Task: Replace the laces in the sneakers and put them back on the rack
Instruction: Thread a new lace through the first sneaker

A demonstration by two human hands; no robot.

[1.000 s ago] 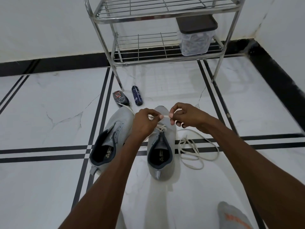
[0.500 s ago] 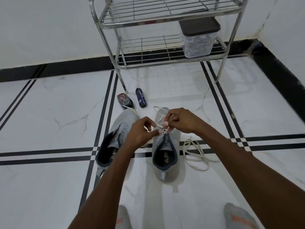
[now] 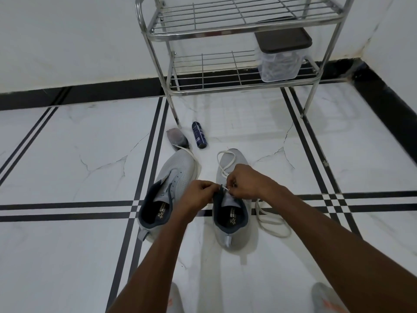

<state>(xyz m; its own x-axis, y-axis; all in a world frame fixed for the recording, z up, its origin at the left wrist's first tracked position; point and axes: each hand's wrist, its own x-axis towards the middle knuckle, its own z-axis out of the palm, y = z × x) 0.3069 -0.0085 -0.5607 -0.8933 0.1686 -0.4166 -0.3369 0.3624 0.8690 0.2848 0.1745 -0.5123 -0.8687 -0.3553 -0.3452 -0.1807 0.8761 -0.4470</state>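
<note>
Two grey sneakers stand on the white floor. The left sneaker [image 3: 171,188] has no lace in its eyelets. Over the tongue of the right sneaker [image 3: 232,218], my left hand [image 3: 198,195] and my right hand [image 3: 246,184] each pinch the white lace [image 3: 225,163] close together. A loop of that lace lies on the toe. More white lace [image 3: 270,222] lies coiled on the floor to the right of the shoe. The metal rack [image 3: 243,86] stands behind, against the wall.
A clear box with a dark lid [image 3: 279,57] sits on the rack's lower shelf at the right. A dark blue can [image 3: 199,137] and a small dark bottle [image 3: 178,140] lie on the floor before the rack's left leg. My two socked feet show at the bottom edge.
Both hands have come lower and closer together onto the right sneaker's tongue. The lace loop now lies over the toe. The view has shifted slightly left.
</note>
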